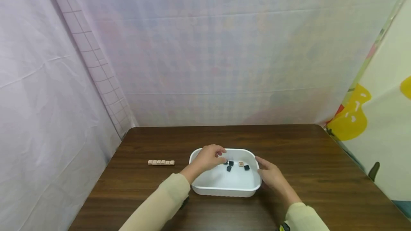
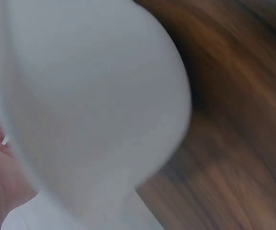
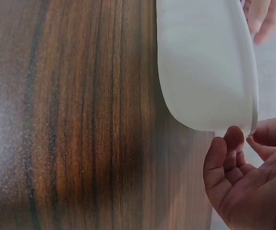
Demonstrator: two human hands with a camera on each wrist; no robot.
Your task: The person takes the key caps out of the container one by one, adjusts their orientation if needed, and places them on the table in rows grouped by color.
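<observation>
A white plastic tray [image 1: 224, 188] with rounded corners sits on the table. Several small black block-like pieces [image 1: 231, 163] lie in it, along with one beige piece [image 1: 241, 164] that has a dark mark on top. Over the tray's far left part, my left hand [image 1: 208, 158] reaches in with bent fingers, thumb and fingertips apart, close to the black pieces. My right hand [image 1: 271, 174] holds the tray's right end. In the right wrist view, the thumb and fingers [image 3: 214, 155] of that hand pinch the rim from both sides.
Left of the tray, several beige pieces [image 1: 161, 162] stand in a straight row on the brown wooden table [image 1: 144, 188]. White curtains [image 1: 224, 63] hang behind the table and at both sides. Yellow shapes [image 1: 350, 120] are printed on the right one.
</observation>
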